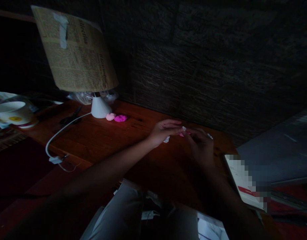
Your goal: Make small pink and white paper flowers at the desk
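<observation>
Over the wooden table, my left hand [165, 132] and my right hand [202, 144] meet at a small pink-and-white piece [182, 133]. The piece is soft-looking, but the dim light hides what it is made of. My left thumb and fingers pinch its left side, with the other fingers stretched out above. From the right, my right hand's bent fingers close on it and partly cover it. A white scrap [166, 139] lies just under my left hand, and another white scrap [210, 136] is beyond my right hand.
A lamp [101, 107] with a newsprint shade stands back left, beside a pale pink lump [110, 116] and a magenta lump [120, 118]. Its white cord [52, 137] hangs over the edge. Scissors [69, 118] and a paper cup [14, 113] are left; a book-like item [239, 180] is right.
</observation>
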Available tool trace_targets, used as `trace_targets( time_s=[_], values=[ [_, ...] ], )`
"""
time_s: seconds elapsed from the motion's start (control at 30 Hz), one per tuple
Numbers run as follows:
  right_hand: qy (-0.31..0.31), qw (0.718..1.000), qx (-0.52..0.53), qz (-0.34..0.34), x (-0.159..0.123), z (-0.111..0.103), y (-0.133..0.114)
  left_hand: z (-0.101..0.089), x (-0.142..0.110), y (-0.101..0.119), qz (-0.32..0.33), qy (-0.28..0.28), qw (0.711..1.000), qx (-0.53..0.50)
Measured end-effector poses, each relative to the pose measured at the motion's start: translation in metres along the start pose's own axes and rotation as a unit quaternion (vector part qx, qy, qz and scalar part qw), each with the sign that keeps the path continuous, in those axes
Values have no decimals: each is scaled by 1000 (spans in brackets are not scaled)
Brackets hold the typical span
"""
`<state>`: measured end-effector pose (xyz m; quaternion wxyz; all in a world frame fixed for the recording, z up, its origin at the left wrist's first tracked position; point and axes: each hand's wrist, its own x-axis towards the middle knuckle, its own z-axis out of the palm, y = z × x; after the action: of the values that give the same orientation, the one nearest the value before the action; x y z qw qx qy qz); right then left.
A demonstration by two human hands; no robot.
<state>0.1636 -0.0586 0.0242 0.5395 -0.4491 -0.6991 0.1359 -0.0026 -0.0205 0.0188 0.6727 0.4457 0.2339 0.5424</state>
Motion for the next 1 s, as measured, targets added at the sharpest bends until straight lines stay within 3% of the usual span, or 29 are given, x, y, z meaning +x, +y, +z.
trace_targets(
  time_s=[0.13,0.23,0.33,0.43,1.0],
  values=[
    [4,1000,17,26,1,2,2,3,0,-4,-20,9,999,-47],
    [-13,989,90,119,2,4,0,3,1,-4,-35,16,996,-80],
    [-44,953,183,236,3,8,-2,0,4,-4,-51,28,994,-88],
    [-59,917,261,295,3,11,-2,-2,5,-6,-55,30,995,-82],
    [-70,852,386,348,7,9,-10,1,0,-1,-60,-29,995,-71]
  ],
)
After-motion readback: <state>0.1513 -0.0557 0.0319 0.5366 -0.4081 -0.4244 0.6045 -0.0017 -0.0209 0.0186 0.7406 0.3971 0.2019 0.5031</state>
